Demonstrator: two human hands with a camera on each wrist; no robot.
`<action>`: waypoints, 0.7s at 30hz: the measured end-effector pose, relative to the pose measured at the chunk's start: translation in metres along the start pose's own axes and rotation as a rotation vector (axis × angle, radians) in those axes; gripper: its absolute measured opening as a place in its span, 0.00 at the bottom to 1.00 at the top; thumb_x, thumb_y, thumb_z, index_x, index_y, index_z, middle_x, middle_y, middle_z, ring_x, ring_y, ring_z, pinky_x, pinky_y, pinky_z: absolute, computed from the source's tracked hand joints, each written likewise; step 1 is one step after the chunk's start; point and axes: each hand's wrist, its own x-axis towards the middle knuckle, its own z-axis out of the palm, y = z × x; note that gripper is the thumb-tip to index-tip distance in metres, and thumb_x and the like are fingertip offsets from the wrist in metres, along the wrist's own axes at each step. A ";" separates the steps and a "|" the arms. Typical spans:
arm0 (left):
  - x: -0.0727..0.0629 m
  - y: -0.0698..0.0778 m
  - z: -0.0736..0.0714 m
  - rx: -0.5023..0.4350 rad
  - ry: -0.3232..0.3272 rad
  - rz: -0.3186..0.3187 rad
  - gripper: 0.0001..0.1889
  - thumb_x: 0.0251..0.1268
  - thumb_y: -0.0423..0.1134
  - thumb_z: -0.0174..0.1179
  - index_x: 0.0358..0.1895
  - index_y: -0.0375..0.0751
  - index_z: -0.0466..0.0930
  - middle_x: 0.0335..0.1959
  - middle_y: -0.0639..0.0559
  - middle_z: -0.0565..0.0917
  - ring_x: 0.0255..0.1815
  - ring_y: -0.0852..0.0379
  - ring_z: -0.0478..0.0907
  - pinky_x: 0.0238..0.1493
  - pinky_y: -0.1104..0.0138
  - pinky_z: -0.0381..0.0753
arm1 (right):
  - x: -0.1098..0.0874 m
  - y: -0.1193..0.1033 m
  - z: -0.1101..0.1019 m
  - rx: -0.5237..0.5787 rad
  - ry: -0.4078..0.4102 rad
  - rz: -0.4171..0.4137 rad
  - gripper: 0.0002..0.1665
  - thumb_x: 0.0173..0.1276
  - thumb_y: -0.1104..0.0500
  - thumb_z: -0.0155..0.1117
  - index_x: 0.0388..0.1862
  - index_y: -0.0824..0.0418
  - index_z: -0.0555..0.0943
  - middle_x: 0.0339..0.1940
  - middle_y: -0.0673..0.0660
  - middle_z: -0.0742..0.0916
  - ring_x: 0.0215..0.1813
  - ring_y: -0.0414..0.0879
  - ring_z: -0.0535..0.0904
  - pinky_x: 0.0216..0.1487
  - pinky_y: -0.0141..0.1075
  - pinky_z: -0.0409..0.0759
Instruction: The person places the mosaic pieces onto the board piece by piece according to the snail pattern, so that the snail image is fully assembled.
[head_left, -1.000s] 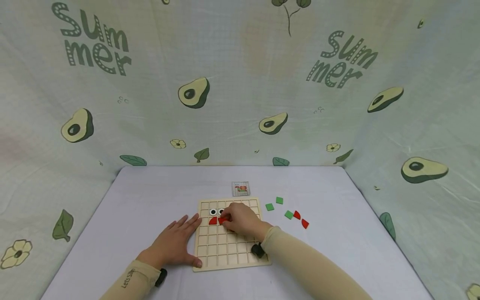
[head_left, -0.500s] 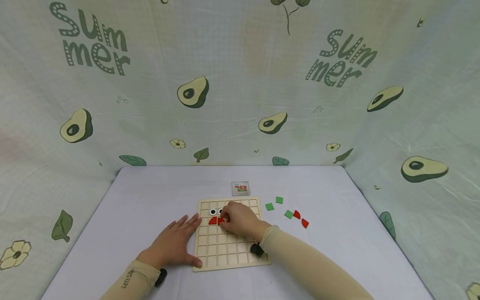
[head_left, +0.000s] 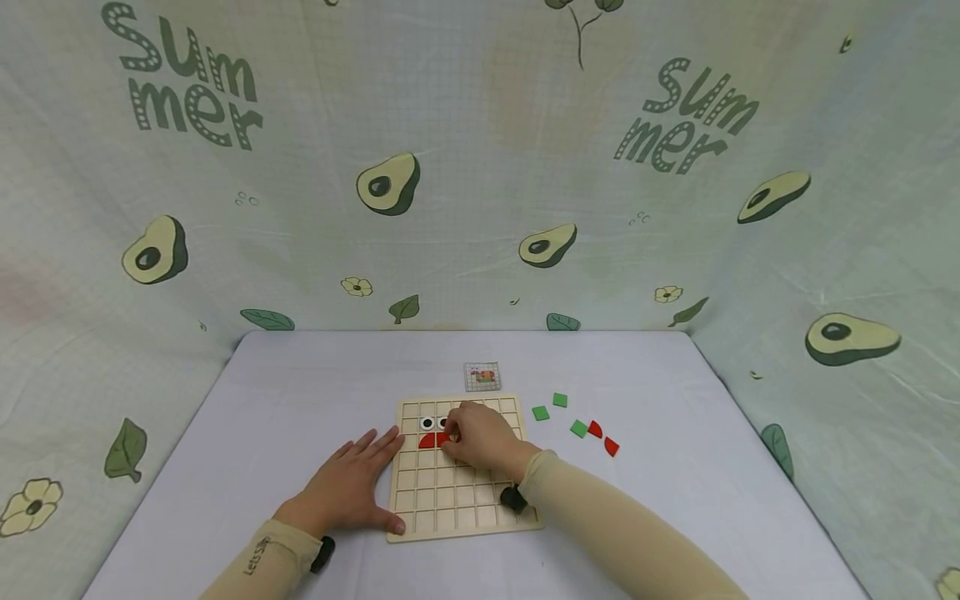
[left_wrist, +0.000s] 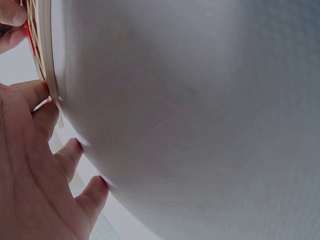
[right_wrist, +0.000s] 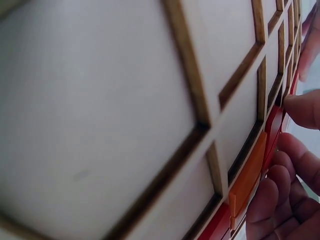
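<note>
On the white table (head_left: 300, 367), approx. mid, lay a pale wooden grid board (head_left: 445, 497), btwn the person's hands. L hand (head_left: 351, 487) was open, fingers spread wide, along the board's L edge, thumb at the near L corner; per L wrist view, 2 fingertips touched the board's side & the other 2 rested nr the tabletop. R hand (head_left: 483, 437) reached over from the R, fingers curled, thumb & fingertip pinching a red pc (head_left: 441, 439) at its cell in the row just below the discs. Beside it on the L sat a red quarter-round (head_left: 427, 442). On its other side, seen only in R wrist view, was an orange pc (right_wrist: 247, 175), then another red one (right_wrist: 215, 225), partly cut off at the view's edge. One row up, 2 white discs w/ black centers filled adjacent cells: L disc (head_left: 427, 423) in full view, R disc (head_left: 442, 423) partly hidden by fingers.

Off the board's R side, loose on the table: 3 green squares (head_left: 560, 400) & 2 red curved pcs (head_left: 611, 447), one just beside a green. Past the board's far edge lay a small pic card (head_left: 482, 377) w/ a red, orange & green figure. Sleeves (head_left: 615, 525) were beige, w/ a blk device (head_left: 513, 499) by each cuff. Backdrop cloth (head_left: 465, 125) had avocados, leaves & "Summer".
</note>
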 end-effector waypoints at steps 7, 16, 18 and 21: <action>0.000 0.001 -0.001 -0.004 -0.003 -0.004 0.70 0.25 0.86 0.61 0.78 0.48 0.60 0.79 0.56 0.57 0.78 0.43 0.52 0.73 0.43 0.56 | 0.000 0.000 -0.001 0.008 -0.011 0.008 0.09 0.63 0.49 0.72 0.37 0.52 0.85 0.28 0.41 0.76 0.30 0.36 0.72 0.32 0.30 0.74; -0.001 0.003 -0.004 -0.013 -0.015 -0.004 0.70 0.25 0.85 0.62 0.78 0.48 0.60 0.79 0.55 0.57 0.78 0.42 0.53 0.73 0.43 0.56 | -0.001 -0.001 -0.004 0.018 -0.012 0.012 0.10 0.63 0.50 0.72 0.38 0.52 0.85 0.29 0.41 0.77 0.31 0.36 0.72 0.33 0.30 0.75; -0.001 0.003 -0.004 -0.011 -0.017 -0.009 0.70 0.25 0.85 0.62 0.78 0.48 0.60 0.79 0.56 0.57 0.78 0.43 0.52 0.73 0.43 0.56 | -0.002 0.000 -0.004 0.023 -0.004 0.006 0.10 0.63 0.50 0.72 0.39 0.52 0.85 0.30 0.42 0.77 0.31 0.35 0.73 0.34 0.29 0.75; -0.001 0.003 -0.004 -0.018 -0.014 -0.012 0.70 0.25 0.85 0.63 0.78 0.48 0.60 0.79 0.56 0.57 0.78 0.42 0.52 0.73 0.43 0.55 | -0.002 0.002 -0.007 0.039 0.010 0.001 0.10 0.62 0.51 0.72 0.40 0.52 0.86 0.32 0.42 0.79 0.33 0.35 0.74 0.36 0.30 0.77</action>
